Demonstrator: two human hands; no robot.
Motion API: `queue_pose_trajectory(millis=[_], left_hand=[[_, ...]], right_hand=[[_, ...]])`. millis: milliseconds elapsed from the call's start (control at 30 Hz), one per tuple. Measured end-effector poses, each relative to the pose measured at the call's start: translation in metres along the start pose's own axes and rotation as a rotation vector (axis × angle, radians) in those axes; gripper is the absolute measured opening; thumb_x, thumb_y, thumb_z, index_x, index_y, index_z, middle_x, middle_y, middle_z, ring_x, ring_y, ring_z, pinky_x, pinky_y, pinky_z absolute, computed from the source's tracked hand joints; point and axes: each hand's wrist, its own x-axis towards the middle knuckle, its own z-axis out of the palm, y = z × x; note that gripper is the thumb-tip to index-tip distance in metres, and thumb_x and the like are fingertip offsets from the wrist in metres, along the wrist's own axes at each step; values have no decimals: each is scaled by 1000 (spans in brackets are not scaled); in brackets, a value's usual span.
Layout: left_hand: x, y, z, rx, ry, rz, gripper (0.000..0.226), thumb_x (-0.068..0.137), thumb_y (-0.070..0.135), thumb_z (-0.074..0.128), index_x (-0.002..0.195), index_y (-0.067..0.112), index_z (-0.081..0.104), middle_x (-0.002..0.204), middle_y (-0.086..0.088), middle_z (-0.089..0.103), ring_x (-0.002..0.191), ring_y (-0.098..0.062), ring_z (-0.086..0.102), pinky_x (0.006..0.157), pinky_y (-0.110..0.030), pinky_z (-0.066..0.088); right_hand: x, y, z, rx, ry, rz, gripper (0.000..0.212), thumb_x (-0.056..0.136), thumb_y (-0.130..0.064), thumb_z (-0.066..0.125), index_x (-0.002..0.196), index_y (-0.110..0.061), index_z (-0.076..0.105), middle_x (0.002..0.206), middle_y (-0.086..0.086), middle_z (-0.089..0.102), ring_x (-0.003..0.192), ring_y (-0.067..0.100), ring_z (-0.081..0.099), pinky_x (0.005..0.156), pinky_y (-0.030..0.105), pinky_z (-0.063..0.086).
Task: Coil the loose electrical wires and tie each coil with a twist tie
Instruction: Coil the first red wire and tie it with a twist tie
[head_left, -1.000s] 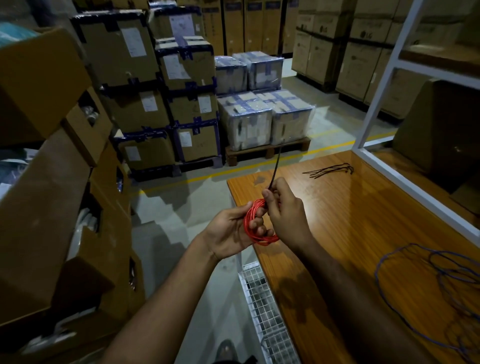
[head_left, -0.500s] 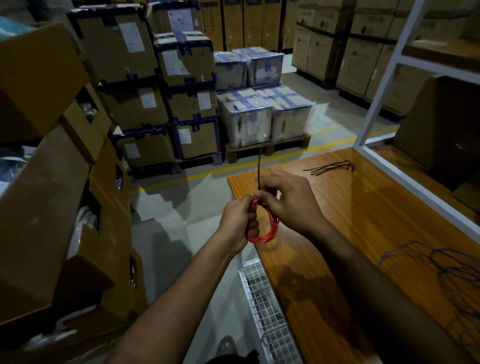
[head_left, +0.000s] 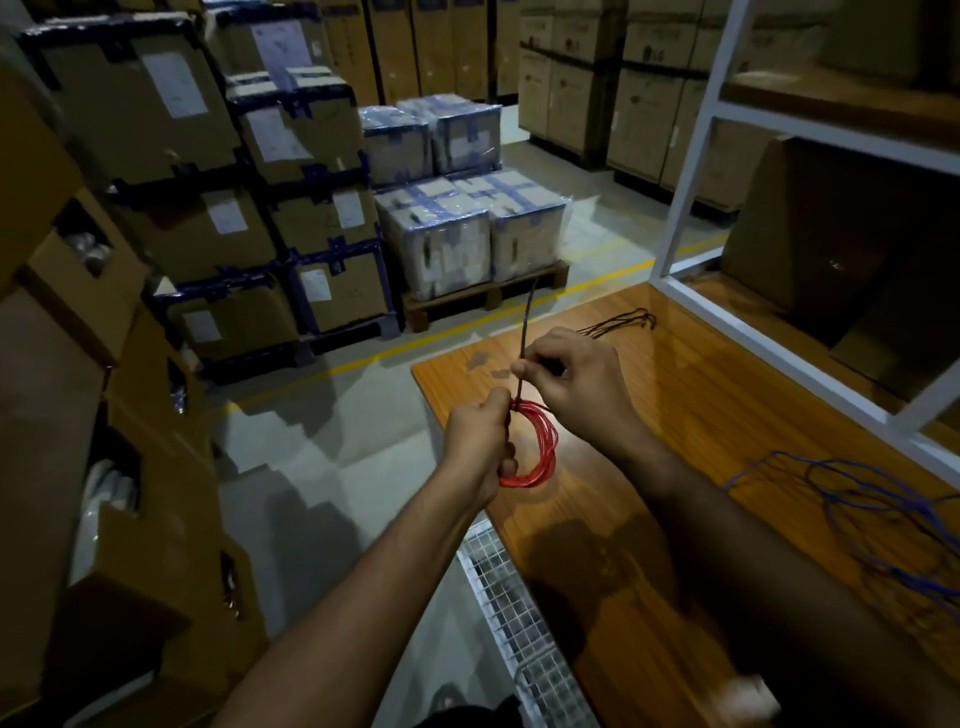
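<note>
Both hands have shifted since half a second ago: the right hand has lifted a little away from the left hand, so more of the dark twist tie now shows between them, and the red wire coil hangs lower and more fully in view to the right of the left fist. A second ago the coil was bunched between the two hands, with the right hand's fingers pressed over it.

Left fingers are curled tight into a fist round the left side of the coil, at the spot where the tie crosses the strands. Right thumb and forefinger pinch the tie just above the coil, the other fingers curled; the tie's free end sticks up and away beyond that pinch. Whether the tie is already twisted closed cannot be told.

Coil and hands are held above the near left corner of the wooden table. On the far part of the table lies a small bundle of spare ties, and at the right a loose blue wire sprawls uncoiled.
</note>
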Motion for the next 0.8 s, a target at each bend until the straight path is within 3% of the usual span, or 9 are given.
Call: queue_pose_trajectory(millis=[133, 300, 433, 567, 667, 733, 800], left_hand=[[10, 1, 15, 11, -1, -72, 32, 101, 28, 46, 71, 17, 40, 54, 2, 25, 40, -13, 22, 45, -22, 19], [19, -4, 33, 65, -81, -36, 32, 101, 33, 48, 76, 12, 49, 58, -1, 30, 41, -14, 30, 45, -25, 22], [30, 1, 56, 119, -160, -111, 30, 99, 29, 45, 73, 14, 46, 54, 1, 29, 39, -13, 27, 45, -22, 20], [53, -1, 83, 128, -252, -231, 38, 99, 26, 42, 62, 18, 38, 50, 4, 26, 38, -11, 19, 42, -20, 15], [77, -8, 105, 115, -388, -341, 46, 102, 33, 40, 59, 17, 41, 49, 5, 24, 36, -10, 16, 36, -18, 15], [88, -9, 122, 64, -464, -406, 48, 102, 38, 39, 61, 13, 47, 47, 5, 27, 35, -9, 20, 36, -19, 19], [92, -10, 137, 27, -492, -441, 45, 101, 34, 41, 68, 7, 55, 48, 1, 44, 35, -12, 37, 39, -17, 33]], right_hand=[[3, 17, 1, -80, 42, 82, 16, 84, -23, 76, 74, -12, 71, 71, 0, 62, 64, 12, 54, 57, 35, 46], [-16, 6, -21, -40, 9, -24, 15, 87, -22, 70, 78, -11, 71, 73, -1, 62, 68, 10, 55, 57, 24, 42], [-20, 34, -44, 87, -37, 244, 14, 93, -27, 66, 82, -18, 68, 77, -12, 61, 74, 3, 57, 63, 14, 42], [-22, 71, -65, 390, -186, 497, 8, 98, -24, 59, 101, -19, 64, 85, 2, 64, 64, 19, 56, 54, 28, 48], [-28, 99, -72, 455, -297, 560, 17, 96, -19, 63, 113, -18, 62, 66, -5, 59, 58, 11, 51, 49, 25, 41], [-29, 118, -70, 379, -237, 583, 15, 94, -19, 65, 108, -22, 65, 66, -8, 65, 62, 9, 60, 55, 27, 47], [-27, 143, -68, 319, -129, 672, 12, 92, -18, 66, 103, -23, 68, 79, -3, 74, 77, 12, 71, 71, 34, 57]])
